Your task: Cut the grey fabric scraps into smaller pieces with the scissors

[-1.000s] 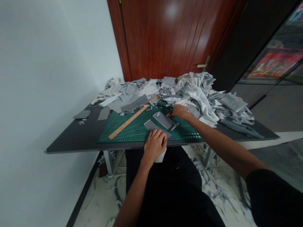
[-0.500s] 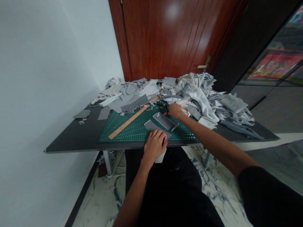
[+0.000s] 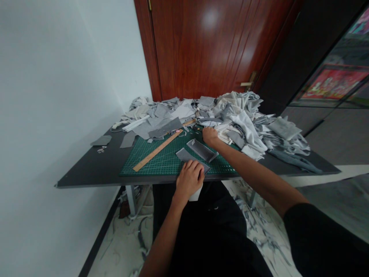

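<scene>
My left hand (image 3: 189,177) is closed on a strip of grey fabric (image 3: 184,154) at the front edge of the green cutting mat (image 3: 155,165). A pale end of the piece (image 3: 196,195) hangs below that hand, past the table edge. Farther back, my right hand (image 3: 210,136) is closed at the handle end of dark scissors (image 3: 198,128); its fingers are mostly hidden. Between the hands lies a grey tray-like piece with raised edges (image 3: 202,150). A wooden ruler (image 3: 157,151) lies slanted across the mat's left side.
Heaps of grey and white fabric scraps (image 3: 242,119) cover the back and right of the dark table (image 3: 95,169). Flat grey pieces (image 3: 101,140) and a small white item (image 3: 102,149) lie at left. A wall, a wooden door (image 3: 196,50) and a dark cabinet (image 3: 323,127) surround the table.
My right hand has shifted slightly left and farther over the scissors, covering more of their handles. My left hand stays on the fabric strip. The view has tilted a little.
</scene>
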Demonstrator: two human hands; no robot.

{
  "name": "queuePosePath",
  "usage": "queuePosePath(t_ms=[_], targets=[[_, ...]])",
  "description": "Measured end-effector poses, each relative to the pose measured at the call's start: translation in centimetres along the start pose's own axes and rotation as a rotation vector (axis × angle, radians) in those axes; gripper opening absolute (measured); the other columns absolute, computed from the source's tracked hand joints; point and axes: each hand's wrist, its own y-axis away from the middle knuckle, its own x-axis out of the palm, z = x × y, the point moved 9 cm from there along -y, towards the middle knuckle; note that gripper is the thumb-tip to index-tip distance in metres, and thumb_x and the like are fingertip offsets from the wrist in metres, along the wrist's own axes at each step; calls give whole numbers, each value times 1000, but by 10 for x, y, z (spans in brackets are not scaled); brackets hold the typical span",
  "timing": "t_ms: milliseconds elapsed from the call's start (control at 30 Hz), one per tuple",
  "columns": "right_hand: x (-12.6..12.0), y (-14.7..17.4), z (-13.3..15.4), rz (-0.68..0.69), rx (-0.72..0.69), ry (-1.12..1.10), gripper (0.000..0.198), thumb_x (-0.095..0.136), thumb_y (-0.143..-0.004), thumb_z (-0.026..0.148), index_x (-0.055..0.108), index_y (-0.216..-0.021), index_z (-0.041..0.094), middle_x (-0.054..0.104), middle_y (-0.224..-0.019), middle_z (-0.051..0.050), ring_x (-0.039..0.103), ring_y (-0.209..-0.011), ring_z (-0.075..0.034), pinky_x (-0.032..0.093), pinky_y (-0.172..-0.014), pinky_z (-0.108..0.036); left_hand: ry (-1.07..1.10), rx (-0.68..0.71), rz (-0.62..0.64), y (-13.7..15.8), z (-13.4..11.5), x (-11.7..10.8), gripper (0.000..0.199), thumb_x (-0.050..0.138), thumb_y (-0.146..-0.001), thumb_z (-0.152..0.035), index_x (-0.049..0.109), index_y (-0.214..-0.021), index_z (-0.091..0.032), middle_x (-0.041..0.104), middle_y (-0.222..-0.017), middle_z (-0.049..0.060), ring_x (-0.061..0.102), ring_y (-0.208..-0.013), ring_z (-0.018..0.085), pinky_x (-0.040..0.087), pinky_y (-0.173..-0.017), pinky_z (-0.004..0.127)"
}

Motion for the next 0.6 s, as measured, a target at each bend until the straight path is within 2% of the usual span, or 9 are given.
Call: queuePosePath(t_ms=[133,367,500,600], targets=[[2,6,-18,-54,51,32,39,70,-96,23,67,-130,4,67,-131,-32,65,-129,-38,54,-106,-45,6,-8,9,0,0,0,13,53,-103,-20,61,-93,-22,67,-100,5,59,-102,24,48,-91,42],[19,15,-47,-49,87,6,47,60,-105,43,72,-122,1,72,-124,-30,71,-120,-34,54,-101,-35,-2,-1,11,0,0,0,12,53,-103,-20,60,-94,-22,66,-99,5,58,-102,25,48,-91,42],[23,15,-58,-40,116,-35,50,66,-101,51,74,-121,6,73,-123,-25,71,-120,-33,54,-101,-34,-11,-4,19,-1,-1,0,14,51,-104,-20,60,-93,-22,65,-98,5,58,-102,25,47,-92,42],[22,16,-64,-37,143,-46,60,69,-95,61,74,-120,6,73,-122,-27,70,-121,-35,55,-101,-35,-11,-7,19,-1,-1,-1,14,51,-104,-20,60,-93,-22,66,-99,5,58,-102,25,47,-92,42]])
